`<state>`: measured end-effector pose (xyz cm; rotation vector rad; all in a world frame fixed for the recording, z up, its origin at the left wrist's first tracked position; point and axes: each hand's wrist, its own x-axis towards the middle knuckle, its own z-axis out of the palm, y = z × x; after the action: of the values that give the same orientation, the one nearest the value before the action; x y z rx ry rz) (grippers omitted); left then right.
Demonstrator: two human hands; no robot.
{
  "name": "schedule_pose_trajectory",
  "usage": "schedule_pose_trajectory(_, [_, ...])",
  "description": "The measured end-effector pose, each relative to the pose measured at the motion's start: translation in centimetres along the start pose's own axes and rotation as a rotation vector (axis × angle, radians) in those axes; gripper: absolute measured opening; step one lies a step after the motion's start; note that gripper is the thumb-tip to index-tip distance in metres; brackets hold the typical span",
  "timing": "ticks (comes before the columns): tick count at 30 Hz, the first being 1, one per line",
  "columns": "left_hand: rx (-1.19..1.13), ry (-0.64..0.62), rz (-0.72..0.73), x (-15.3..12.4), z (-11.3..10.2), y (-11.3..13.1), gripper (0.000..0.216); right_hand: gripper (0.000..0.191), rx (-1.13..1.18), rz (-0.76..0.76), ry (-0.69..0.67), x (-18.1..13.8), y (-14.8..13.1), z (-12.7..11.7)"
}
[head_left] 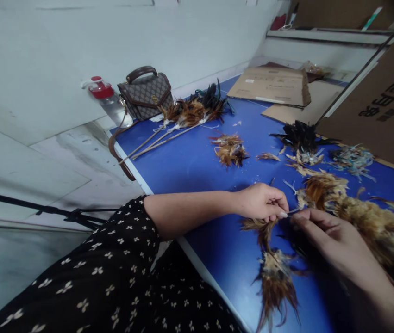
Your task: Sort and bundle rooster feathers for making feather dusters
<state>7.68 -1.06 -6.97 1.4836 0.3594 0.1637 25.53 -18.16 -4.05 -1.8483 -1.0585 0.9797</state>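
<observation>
My left hand [262, 201] is closed in a pinch on a thin white string [291, 211] above the blue table. Facing it, my right hand [328, 227] pinches near the other end of that string, the fingertips a small gap apart from the left ones. Just beyond the right hand lies a long strip of tan and brown feathers [363, 212], with loose string ends at its near tip. Below the left hand sits a bunch of brown feathers [276, 282], its upper part partly covered by the fingers.
Feather-tipped sticks [165, 135] lie by a brown handbag [148, 95] and a red-capped bottle [108, 99]. Small brown feathers [230, 150], black feathers [299, 136] and a bluish-grey tangle [352, 159] are on the blue table [183, 171]. Cardboard [269, 85] is at the back.
</observation>
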Motion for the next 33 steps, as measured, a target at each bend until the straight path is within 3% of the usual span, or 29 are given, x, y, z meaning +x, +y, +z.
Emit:
schedule_pose_trajectory(6, [-0.006,-0.056,-0.061,0.2,0.3,-1.1,0.017,0.085,-0.147,-0.104,-0.018,-1.0,-1.6,-1.8])
schedule_pose_trajectory(13, [-0.039,-0.175,-0.088,-0.4,0.9,-1.2,0.024,0.070,-0.203,-0.334,0.106,-0.4,-1.7,0.5])
schedule_pose_trajectory(15, [-0.101,-0.187,-0.086,-0.5,1.0,-0.9,0.023,0.060,-0.203,-0.405,0.197,-0.1,-1.4,1.0])
schedule_pose_trajectory(19, [-0.227,-0.140,-0.090,-0.3,0.5,0.1,0.027,0.032,-0.303,-0.619,0.535,-0.3,-1.2,0.3])
schedule_pose_trajectory(20, [-0.245,-0.111,-0.099,-0.3,0.3,0.3,0.030,0.029,-0.321,-0.651,0.555,-0.4,-1.2,0.0])
schedule_pose_trajectory(25, [-0.279,-0.029,-0.113,-0.1,-0.3,0.7,0.044,0.040,-0.359,-0.561,0.285,-0.7,-1.1,-0.5])
schedule_pose_trajectory(29, [-0.311,-0.026,-0.111,-0.1,-0.3,0.5,0.046,0.046,-0.363,-0.499,0.272,-0.1,-0.2,0.2])
schedule_pose_trajectory(33, [-0.368,-0.013,-0.114,-0.2,-0.4,0.5,0.048,0.040,-0.328,-0.534,0.238,-0.2,-0.2,0.6])
